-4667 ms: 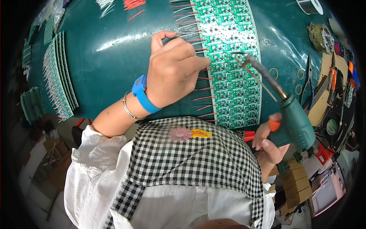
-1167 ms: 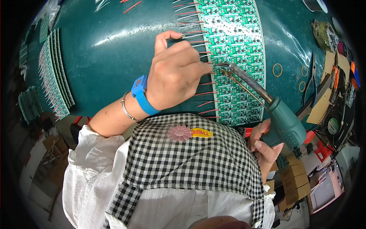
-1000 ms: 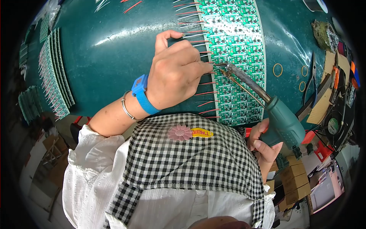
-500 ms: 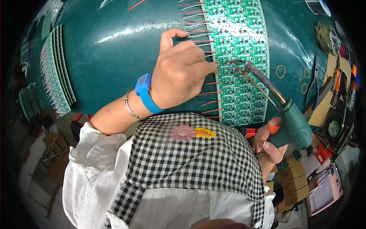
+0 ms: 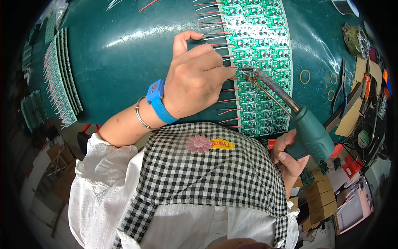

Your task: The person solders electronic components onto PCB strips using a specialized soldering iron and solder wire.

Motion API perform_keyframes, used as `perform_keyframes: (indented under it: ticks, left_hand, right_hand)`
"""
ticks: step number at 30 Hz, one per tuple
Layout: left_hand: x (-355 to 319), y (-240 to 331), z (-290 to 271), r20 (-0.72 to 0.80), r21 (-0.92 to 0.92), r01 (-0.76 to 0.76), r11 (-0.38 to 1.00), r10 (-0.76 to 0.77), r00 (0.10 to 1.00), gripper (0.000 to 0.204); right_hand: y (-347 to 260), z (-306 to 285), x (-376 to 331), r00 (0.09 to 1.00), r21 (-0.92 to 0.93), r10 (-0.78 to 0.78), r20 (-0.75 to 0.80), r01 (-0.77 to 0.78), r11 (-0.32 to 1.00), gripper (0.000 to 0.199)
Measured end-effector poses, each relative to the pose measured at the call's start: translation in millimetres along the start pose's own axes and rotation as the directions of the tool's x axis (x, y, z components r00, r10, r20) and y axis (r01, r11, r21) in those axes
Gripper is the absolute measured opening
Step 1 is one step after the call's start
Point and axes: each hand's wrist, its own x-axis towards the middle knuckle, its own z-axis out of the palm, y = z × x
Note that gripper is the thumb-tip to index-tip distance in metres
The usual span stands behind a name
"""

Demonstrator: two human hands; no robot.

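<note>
A long panel of green circuit boards [image 5: 263, 106] lies on the table, with red and white wires [image 5: 228, 100] sticking out along its left edge. My left hand [image 5: 197, 79] is closed at that edge, thumb and fingertips pinched round a thin wire whose end is mostly hidden; the little finger is bent outward. In my right hand [image 5: 292, 162] is a green soldering gun [image 5: 313, 135], gripped by its handle to the right of my apron. Its tip, with a thin feed tube beside it, is over the left edge of the panel, close by my left fingertips.
Wired board panels [image 5: 62, 79] stand stacked at the left. To the right are rubber bands [image 5: 305, 77], pliers [image 5: 341, 89], a lump of tip-cleaning material [image 5: 355, 41] and a solder spool [image 5: 346, 7]. Loose wires [image 5: 148, 5] lie at the far side of the green table [image 5: 124, 62].
The soldering gun has moved left, bringing its tip from over the boards to the panel's left edge by my left fingertips. My left hand has stayed almost still.
</note>
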Motion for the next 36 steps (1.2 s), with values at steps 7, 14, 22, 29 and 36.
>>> perform_keyframes:
  ticks: [7,14,22,29,36]
  left_hand:
    - [0,-2,-2,0.006,-0.033,-0.009,0.999,0.009,1.0,0.027]
    - [-1,-3,-2,0.0,-0.053,-0.01,0.999,0.01,1.0,0.028]
    - [-1,-4,-2,0.042,-0.051,0.003,0.999,0.0,0.999,0.028]
    - [-1,-4,-1,0.037,-0.046,0.005,0.999,-0.004,0.999,0.028]
    - [-1,-4,-1,0.043,-0.06,0.012,0.998,-0.01,0.999,0.027]
  right_hand:
    - [-1,-2,5,0.998,0.049,-0.049,0.036,0.047,0.998,0.047]
    - [-1,1,2,1.0,0.03,-0.006,0.017,0.005,1.0,0.043]
    - [1,0,0,1.0,0.055,0.012,-0.014,-0.011,0.998,0.047]
    - [-8,6,6,1.0,0.069,0.01,-0.004,-0.01,0.998,0.046]
    - [1,3,0,0.999,0.034,0.035,-0.012,-0.034,0.999,0.05]
